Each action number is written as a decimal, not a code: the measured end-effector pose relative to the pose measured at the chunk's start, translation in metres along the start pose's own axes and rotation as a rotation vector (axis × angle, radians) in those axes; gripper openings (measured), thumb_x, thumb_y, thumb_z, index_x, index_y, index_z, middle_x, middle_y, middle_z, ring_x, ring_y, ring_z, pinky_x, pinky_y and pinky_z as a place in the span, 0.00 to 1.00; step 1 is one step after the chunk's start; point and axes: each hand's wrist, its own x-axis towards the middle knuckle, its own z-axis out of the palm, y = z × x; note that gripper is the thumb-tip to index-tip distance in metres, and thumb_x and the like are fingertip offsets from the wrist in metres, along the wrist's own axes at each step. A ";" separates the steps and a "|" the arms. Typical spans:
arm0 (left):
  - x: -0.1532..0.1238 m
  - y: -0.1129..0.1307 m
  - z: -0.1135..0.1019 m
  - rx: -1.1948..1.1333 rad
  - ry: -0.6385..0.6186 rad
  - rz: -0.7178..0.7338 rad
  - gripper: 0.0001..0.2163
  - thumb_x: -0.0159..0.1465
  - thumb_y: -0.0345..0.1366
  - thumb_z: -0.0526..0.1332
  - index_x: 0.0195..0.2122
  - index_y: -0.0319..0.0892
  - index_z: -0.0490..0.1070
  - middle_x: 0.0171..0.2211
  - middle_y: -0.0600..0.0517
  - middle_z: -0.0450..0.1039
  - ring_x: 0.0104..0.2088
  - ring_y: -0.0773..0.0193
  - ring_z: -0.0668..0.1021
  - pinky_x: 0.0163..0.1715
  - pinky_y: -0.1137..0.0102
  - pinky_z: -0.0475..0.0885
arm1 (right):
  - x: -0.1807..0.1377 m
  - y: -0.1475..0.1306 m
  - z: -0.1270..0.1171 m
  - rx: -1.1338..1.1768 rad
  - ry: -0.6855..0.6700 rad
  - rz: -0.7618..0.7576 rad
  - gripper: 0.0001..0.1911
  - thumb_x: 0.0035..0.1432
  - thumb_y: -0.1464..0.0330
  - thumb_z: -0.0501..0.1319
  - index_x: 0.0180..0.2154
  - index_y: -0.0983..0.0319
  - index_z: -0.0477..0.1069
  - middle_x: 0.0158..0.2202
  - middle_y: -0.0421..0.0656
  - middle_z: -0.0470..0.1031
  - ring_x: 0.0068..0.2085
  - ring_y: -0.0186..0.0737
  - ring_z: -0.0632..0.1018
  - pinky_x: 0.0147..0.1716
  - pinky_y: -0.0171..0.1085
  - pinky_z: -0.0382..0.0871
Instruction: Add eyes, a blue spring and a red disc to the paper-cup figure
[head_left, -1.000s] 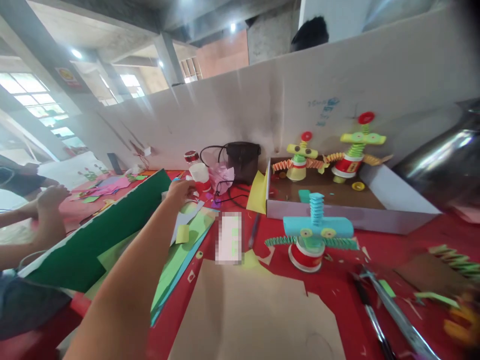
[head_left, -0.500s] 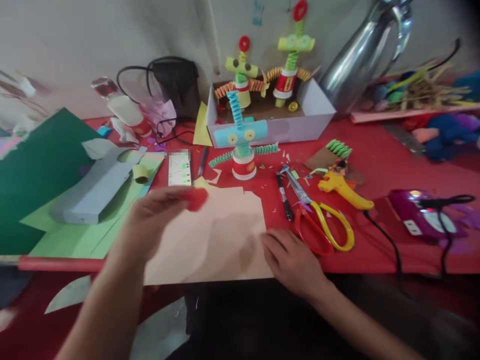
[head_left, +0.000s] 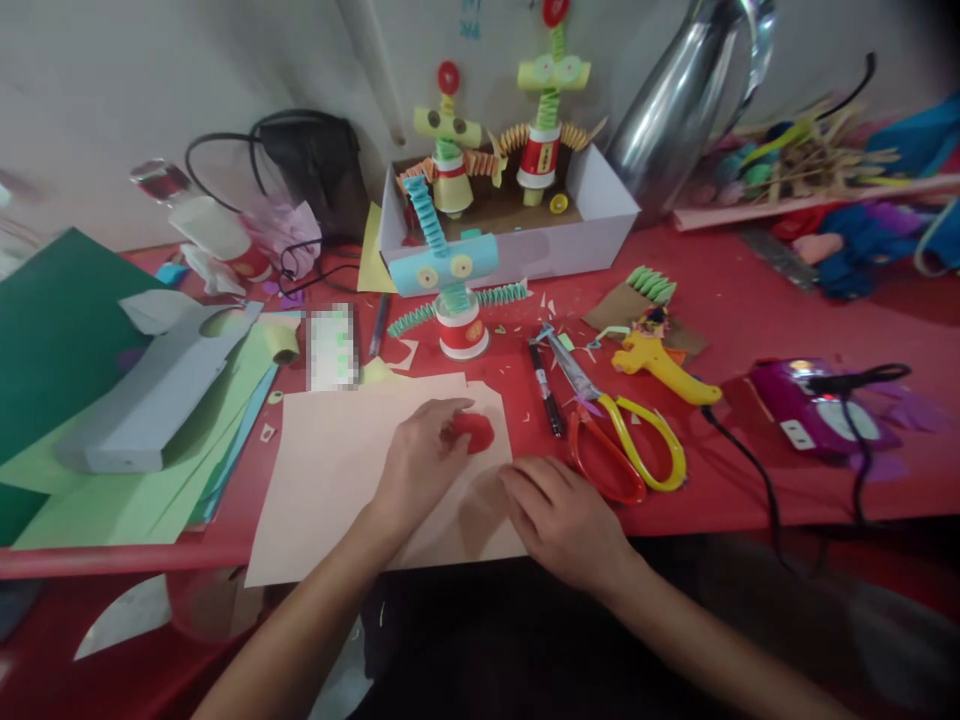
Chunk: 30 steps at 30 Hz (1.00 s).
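My left hand [head_left: 424, 455] pinches a small round red paper piece [head_left: 475, 432] by its left edge, just above the pale pink paper sheets [head_left: 330, 470]. The red piece hangs over the right part of the sheets. My right hand [head_left: 566, 515] lies flat at the right edge of the sheets, holding nothing, fingers stretched out. Behind the sheets stands a paper-cup figure [head_left: 463, 325] with a blue tube head, round eyes and folded green arms. Scissors [head_left: 596, 400] with red and yellow handles lie right of my hands, a black pen [head_left: 545, 388] beside them.
A yellow glue gun [head_left: 667, 370] and a purple corded device [head_left: 817, 410] lie to the right. At the back, a white box [head_left: 517, 255] holds two similar figures near a steel jug [head_left: 667, 110]. Green papers [head_left: 127, 510] and a grey cardboard piece [head_left: 157, 400] lie left.
My left hand has moved right and slightly down with the red piece, from the sheets' left top to their right part. My right hand stays nearly in place. The view has shifted slightly.
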 end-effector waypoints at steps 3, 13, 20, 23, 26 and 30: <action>-0.005 0.000 -0.003 0.074 0.027 0.087 0.17 0.62 0.27 0.58 0.52 0.44 0.73 0.52 0.47 0.74 0.45 0.61 0.80 0.44 0.65 0.77 | 0.000 0.001 -0.001 -0.002 -0.004 -0.009 0.13 0.64 0.73 0.55 0.48 0.69 0.74 0.43 0.52 0.77 0.42 0.46 0.75 0.42 0.45 0.75; -0.044 -0.004 0.002 0.603 -0.129 0.383 0.24 0.71 0.42 0.53 0.67 0.43 0.60 0.67 0.46 0.61 0.69 0.50 0.60 0.62 0.52 0.61 | 0.001 0.000 -0.001 0.001 0.022 0.002 0.12 0.65 0.73 0.54 0.45 0.68 0.74 0.41 0.51 0.77 0.40 0.45 0.76 0.40 0.44 0.75; -0.053 -0.012 0.008 0.640 -0.111 0.402 0.26 0.71 0.41 0.51 0.70 0.47 0.51 0.69 0.50 0.57 0.71 0.51 0.55 0.66 0.51 0.53 | -0.001 0.000 0.000 0.026 0.004 0.026 0.12 0.64 0.73 0.54 0.46 0.67 0.73 0.43 0.51 0.77 0.42 0.45 0.76 0.42 0.44 0.74; -0.053 -0.011 0.007 0.627 -0.113 0.398 0.26 0.71 0.41 0.52 0.70 0.50 0.51 0.69 0.51 0.57 0.71 0.51 0.54 0.67 0.49 0.50 | -0.001 0.000 0.000 0.016 0.008 0.024 0.11 0.64 0.73 0.55 0.45 0.67 0.73 0.42 0.51 0.77 0.42 0.45 0.76 0.43 0.43 0.74; -0.052 -0.010 0.006 0.599 -0.109 0.413 0.26 0.70 0.40 0.54 0.69 0.51 0.53 0.68 0.50 0.58 0.70 0.51 0.56 0.67 0.49 0.51 | 0.000 0.000 -0.001 0.013 0.016 0.017 0.11 0.64 0.73 0.55 0.46 0.67 0.73 0.43 0.51 0.77 0.42 0.45 0.76 0.42 0.43 0.74; -0.057 -0.012 -0.001 0.421 0.056 0.434 0.23 0.69 0.34 0.56 0.65 0.45 0.61 0.65 0.46 0.65 0.67 0.51 0.63 0.65 0.52 0.58 | 0.001 0.000 -0.001 0.015 0.034 0.002 0.11 0.63 0.74 0.56 0.46 0.67 0.73 0.42 0.51 0.77 0.42 0.46 0.76 0.43 0.44 0.74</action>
